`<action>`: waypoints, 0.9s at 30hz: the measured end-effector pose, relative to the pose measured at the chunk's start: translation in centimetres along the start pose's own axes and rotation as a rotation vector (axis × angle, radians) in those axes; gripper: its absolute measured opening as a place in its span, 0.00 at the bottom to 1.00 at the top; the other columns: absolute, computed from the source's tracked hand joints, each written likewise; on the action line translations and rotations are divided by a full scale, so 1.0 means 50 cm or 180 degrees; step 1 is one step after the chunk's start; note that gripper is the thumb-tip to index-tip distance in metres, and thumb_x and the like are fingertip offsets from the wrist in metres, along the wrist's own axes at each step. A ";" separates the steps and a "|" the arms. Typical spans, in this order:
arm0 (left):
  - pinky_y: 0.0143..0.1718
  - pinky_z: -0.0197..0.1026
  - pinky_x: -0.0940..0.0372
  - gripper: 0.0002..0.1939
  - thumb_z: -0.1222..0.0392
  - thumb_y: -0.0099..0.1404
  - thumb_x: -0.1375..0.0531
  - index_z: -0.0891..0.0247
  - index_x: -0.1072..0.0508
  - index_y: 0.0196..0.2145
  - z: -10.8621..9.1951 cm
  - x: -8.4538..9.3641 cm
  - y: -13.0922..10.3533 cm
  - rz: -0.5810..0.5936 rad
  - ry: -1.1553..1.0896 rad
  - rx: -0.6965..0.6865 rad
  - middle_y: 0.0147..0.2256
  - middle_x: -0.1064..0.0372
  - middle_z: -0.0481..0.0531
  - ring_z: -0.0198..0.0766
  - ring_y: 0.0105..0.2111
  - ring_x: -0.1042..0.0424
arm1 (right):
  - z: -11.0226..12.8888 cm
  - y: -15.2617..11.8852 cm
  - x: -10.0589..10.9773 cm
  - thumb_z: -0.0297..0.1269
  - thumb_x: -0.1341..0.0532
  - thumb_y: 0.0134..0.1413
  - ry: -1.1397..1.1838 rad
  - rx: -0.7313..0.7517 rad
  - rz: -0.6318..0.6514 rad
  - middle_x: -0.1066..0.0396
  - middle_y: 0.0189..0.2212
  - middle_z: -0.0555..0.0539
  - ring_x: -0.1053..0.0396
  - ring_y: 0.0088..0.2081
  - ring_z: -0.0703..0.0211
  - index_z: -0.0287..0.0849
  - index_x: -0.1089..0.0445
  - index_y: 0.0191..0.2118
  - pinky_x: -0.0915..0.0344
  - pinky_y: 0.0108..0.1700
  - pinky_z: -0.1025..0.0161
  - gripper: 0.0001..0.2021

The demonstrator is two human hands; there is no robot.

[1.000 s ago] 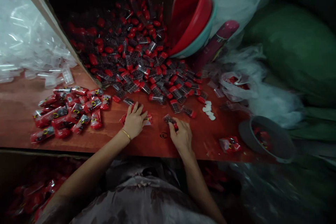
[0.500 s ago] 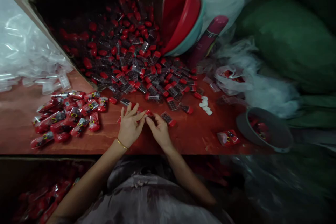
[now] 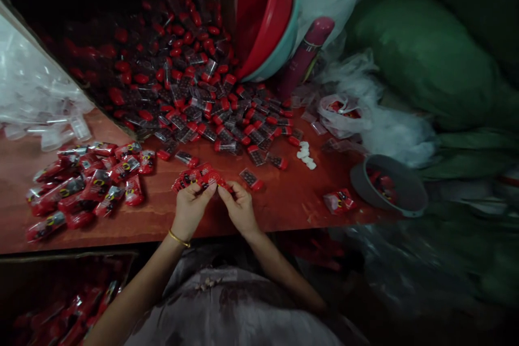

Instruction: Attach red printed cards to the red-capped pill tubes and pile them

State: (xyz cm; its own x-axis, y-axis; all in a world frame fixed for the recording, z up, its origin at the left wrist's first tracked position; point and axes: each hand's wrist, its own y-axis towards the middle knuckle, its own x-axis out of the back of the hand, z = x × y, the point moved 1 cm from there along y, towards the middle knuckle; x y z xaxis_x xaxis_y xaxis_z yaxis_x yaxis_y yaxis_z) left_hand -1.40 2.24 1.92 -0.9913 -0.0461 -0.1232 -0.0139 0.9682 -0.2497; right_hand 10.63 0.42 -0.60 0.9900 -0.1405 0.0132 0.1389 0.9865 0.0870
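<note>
Between my hands, just above the red table's front edge, is a red printed wrapper (image 3: 203,174). My left hand (image 3: 191,208), with a gold bracelet at the wrist, pinches its lower side between thumb and fingers. At the wrapper's right end my right hand (image 3: 239,206) has its thumb and fingers closed on it. A clear tube with a red cap (image 3: 251,179) lies beside my right hand. Behind my hands, many such capped tubes (image 3: 203,102) spill from a tipped cardboard box. Wrapped red packets (image 3: 97,178) are heaped to the left.
Red basin (image 3: 261,16) and teal basin lean beside the box, near a purple bottle (image 3: 304,57). White discs (image 3: 305,155), a flat packet (image 3: 339,201) and a grey bowl (image 3: 409,207) sit rightward. Clear containers (image 3: 36,97) are piled left; a box of red packets is below.
The view has shifted, moving the table items left in the picture. My left hand's spread fingers have closed on the red wrapper, which now shows more fully between both hands.
</note>
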 end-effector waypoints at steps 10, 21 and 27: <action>0.33 0.35 0.35 0.13 0.54 0.45 0.31 0.64 0.22 0.27 0.029 -0.020 0.001 0.0020 -0.0367 0.0056 0.26 0.26 0.48 0.32 0.26 0.31 | -0.007 0.001 0.019 0.42 0.51 0.60 -0.1298 0.0456 -0.0079 0.37 0.20 0.52 0.40 0.23 0.64 0.44 0.37 0.25 0.42 0.28 0.67 0.15; 0.23 0.33 0.34 0.16 0.56 0.39 0.28 0.67 0.27 0.24 -0.005 -0.004 0.018 -0.0100 -0.1080 0.1360 0.22 0.28 0.49 0.31 0.20 0.31 | 0.017 0.123 0.180 0.22 0.47 0.52 -0.3499 0.1467 0.1983 0.37 0.57 0.48 0.43 0.56 0.52 0.51 0.33 0.52 0.46 0.55 0.50 0.23; 0.25 0.34 0.34 0.13 0.56 0.47 0.31 0.65 0.27 0.27 0.002 -0.002 0.009 0.0125 -0.1232 0.1620 0.24 0.26 0.50 0.33 0.22 0.29 | 0.014 0.137 0.248 0.26 0.43 0.50 -0.4027 0.1652 0.2239 0.37 0.56 0.42 0.44 0.58 0.49 0.45 0.33 0.51 0.49 0.57 0.47 0.21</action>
State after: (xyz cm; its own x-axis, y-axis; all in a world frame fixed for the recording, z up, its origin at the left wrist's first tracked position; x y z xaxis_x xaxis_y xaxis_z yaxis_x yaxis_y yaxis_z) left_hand -1.28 2.66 1.74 -0.8696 -0.1904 -0.4556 0.1795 0.7376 -0.6510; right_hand 23.85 5.37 0.83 0.1434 0.0841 0.9861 -0.6221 0.7826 0.0238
